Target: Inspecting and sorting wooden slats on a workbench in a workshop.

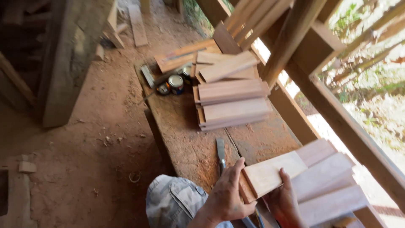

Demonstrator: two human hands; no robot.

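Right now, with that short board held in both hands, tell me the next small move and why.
Probably lower the short board onto the fanned pile of boards just to its right. The left hand and right hand grip its near end and hold it over the workbench, and similar cut boards already lie stacked there and in the farther stack.
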